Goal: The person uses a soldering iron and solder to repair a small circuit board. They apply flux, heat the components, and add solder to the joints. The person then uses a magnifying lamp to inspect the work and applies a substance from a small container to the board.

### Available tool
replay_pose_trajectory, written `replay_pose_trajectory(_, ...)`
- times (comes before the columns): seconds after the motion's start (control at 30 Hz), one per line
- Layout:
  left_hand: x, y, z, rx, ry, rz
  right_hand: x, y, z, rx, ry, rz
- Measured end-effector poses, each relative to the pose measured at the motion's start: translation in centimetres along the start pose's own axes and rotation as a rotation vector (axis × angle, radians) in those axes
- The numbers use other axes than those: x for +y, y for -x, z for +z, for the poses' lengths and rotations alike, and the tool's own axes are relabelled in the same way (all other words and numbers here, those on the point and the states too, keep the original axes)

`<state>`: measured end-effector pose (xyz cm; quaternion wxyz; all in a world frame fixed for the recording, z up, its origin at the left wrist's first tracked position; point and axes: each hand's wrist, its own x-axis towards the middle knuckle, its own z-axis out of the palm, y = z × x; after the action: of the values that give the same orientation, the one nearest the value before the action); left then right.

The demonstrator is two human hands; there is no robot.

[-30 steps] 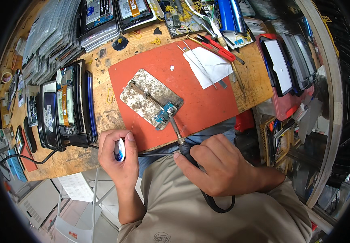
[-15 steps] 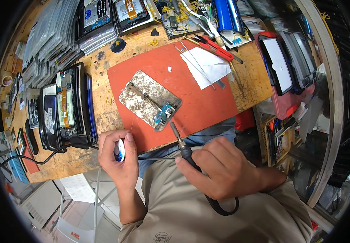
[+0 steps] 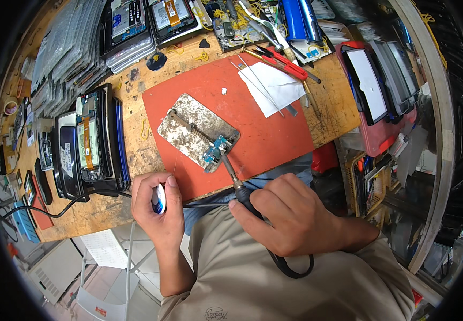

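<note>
My right hand point(image 3: 290, 214) is closed around the dark handle of a soldering iron point(image 3: 235, 179). The iron's tip meets the lower edge of a small blue circuit board point(image 3: 217, 149). That board sits in a stained metal holder plate point(image 3: 183, 125) with a spring clamp, lying on a red mat point(image 3: 274, 134). My left hand point(image 3: 159, 208) is closed around a small white and blue solder spool point(image 3: 159, 199). A thin wire rises from its fingers toward the mat. The iron's black cord loops below my right hand.
Opened tablets point(image 3: 87, 142) stand stacked at the left, below a pile of plastic-wrapped panels point(image 3: 68, 48). Red-handled pliers point(image 3: 290, 65) and tweezers lie on a white tissue point(image 3: 271, 88) at the mat's upper right. A black cable point(image 3: 65, 211) crosses the bench's left side.
My right hand has shifted slightly up and left, bringing the iron's tip onto the board. My left hand stays nearly still with the spool.
</note>
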<state>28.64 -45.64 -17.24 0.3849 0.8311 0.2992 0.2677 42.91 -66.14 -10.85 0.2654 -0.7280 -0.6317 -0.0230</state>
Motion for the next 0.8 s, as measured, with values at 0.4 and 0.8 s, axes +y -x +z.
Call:
replay_pose_trajectory(0.4, 0.0, -0.1, 0.1, 0.003, 0.007, -0.001, 0.6, 0.6, -1.0, 0.017, -0.06, 0.009)
replay_pose_trajectory(0.8, 0.2, -0.1, 0.1, 0.003, -0.007, 0.009, 4.9, 0.7, -1.8, 0.113, -0.38, 0.156)
